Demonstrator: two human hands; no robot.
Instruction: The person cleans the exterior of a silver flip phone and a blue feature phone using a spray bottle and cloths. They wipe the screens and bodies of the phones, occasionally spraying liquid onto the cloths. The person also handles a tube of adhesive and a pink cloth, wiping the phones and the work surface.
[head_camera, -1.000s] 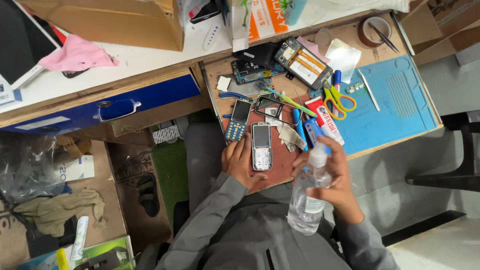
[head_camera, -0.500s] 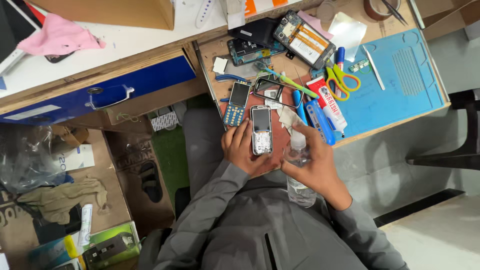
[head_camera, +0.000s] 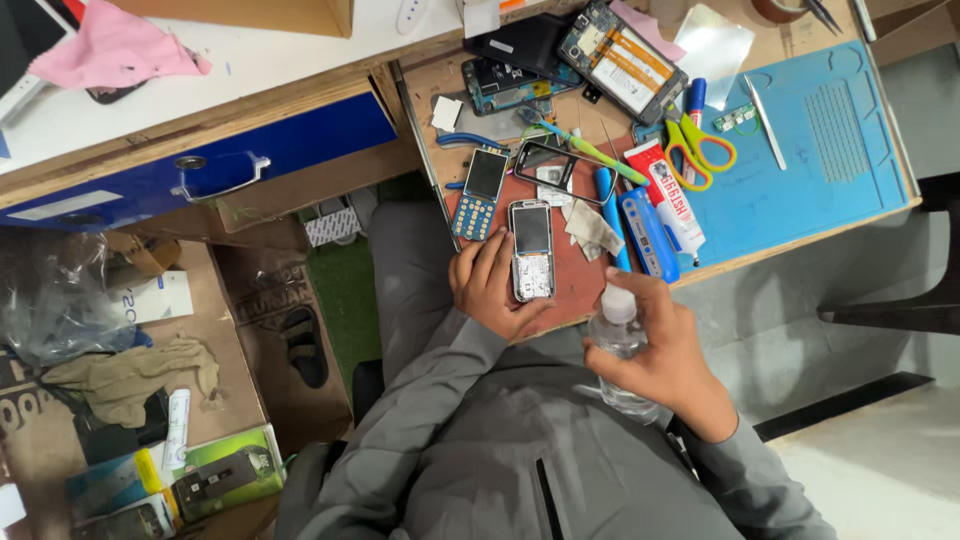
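The left hand (head_camera: 492, 290) holds a small silver keypad phone (head_camera: 531, 250) at the near edge of the counter (head_camera: 800, 215). Its fingers (head_camera: 478, 262) curl along the phone's left side and the thumb tucks under its lower end, so they are clamped on the phone. The phone's long axis runs straight away from the body, screen at the far end.

The right hand (head_camera: 655, 350) wraps around a clear plastic bottle (head_camera: 620, 345) with a white cap, fingers closed on its body. The cap end points up and toward the phone, which lies just left of and beyond the right fingertips; the two are near but apart.

A second phone with a blue keypad (head_camera: 479, 193) lies just beyond the left fingers. A crumpled tissue (head_camera: 590, 228) sits right of the held phone, between it and a blue tool (head_camera: 645, 235).
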